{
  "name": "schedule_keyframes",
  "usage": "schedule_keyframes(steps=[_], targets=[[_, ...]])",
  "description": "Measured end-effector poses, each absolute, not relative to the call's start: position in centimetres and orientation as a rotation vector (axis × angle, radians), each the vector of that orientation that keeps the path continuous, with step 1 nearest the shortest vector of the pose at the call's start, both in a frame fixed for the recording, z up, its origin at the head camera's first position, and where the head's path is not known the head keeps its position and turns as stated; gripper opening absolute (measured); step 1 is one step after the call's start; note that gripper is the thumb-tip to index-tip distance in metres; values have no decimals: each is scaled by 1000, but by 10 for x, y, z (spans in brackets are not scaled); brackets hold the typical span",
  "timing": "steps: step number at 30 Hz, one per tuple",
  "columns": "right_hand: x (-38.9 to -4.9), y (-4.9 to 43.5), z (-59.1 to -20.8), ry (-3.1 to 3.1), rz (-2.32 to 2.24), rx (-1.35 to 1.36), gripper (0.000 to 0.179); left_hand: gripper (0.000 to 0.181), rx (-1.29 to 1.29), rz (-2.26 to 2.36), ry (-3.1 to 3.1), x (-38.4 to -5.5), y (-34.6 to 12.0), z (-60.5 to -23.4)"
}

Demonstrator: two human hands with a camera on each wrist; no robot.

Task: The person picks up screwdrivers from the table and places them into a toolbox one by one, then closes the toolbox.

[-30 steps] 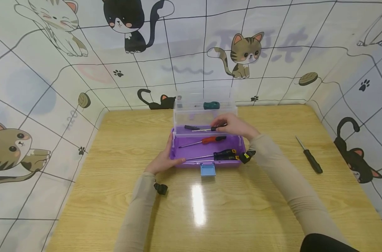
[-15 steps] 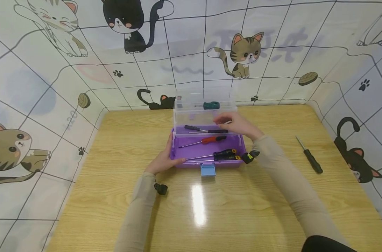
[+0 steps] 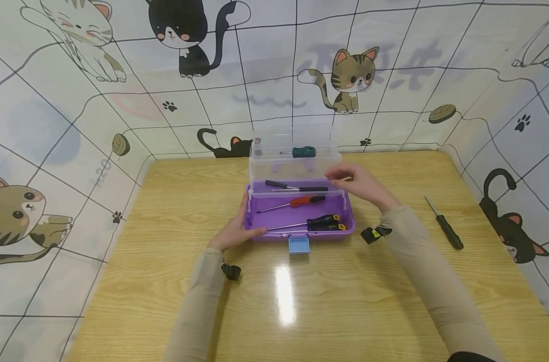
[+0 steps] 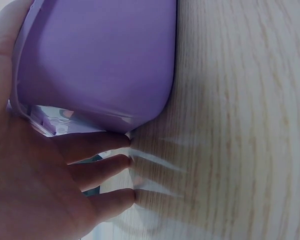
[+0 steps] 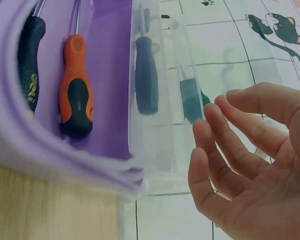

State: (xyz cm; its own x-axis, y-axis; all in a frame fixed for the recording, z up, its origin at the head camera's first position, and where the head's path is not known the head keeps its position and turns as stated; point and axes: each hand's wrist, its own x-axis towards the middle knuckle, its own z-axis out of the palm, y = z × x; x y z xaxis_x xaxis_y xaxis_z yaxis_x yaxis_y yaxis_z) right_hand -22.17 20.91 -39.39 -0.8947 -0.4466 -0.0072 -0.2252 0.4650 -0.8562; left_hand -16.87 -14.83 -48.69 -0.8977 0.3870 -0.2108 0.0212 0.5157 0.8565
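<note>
My left hand (image 3: 233, 232) rests against the left end of a purple toolbox (image 4: 100, 60), its thumb on the front rim and the other fingers stretched out around the corner, near the tabletop. Fingers loosely bent and holding nothing, my right hand (image 3: 358, 185) hovers beside the raised clear trays (image 3: 281, 168) at the box's right side. Two dark-handled screwdrivers (image 3: 312, 189) lie in the lower clear tray. Higher up sits a green-handled screwdriver (image 3: 304, 152). In the purple base are a red-and-black screwdriver (image 5: 76, 90) and two black-and-yellow screwdrivers (image 3: 324, 219).
Another black-handled screwdriver (image 3: 449, 231) lies on the wooden table (image 3: 347, 301) to the right. A light-blue latch (image 3: 299, 244) hangs down at the box's front. Cat-printed sheeting (image 3: 274, 65) stands behind the table and along both sides.
One second ago my right hand held a dark-handled screwdriver in the lower clear tray. It has let go and moved to the right, leaving the screwdriver there. My left hand stays put.
</note>
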Motion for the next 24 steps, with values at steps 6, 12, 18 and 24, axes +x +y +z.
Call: schedule_keyframes(steps=[6, 12, 18, 24], targets=[[-219, 224, -404, 2517, -1413, -543, 28, 119, 347, 1351, 2387, -169, -148, -487], [-215, 239, -410, 2545, -1400, -493, 30, 119, 359, 1359, 2382, -169, -148, -488], [-205, 254, -414, 2558, -1384, -410, 31, 119, 371, 1376, 2385, -169, -147, -489], [-191, 271, -416, 2576, -1374, -339, 34, 119, 394, 1397, 2381, -168, -148, -489]])
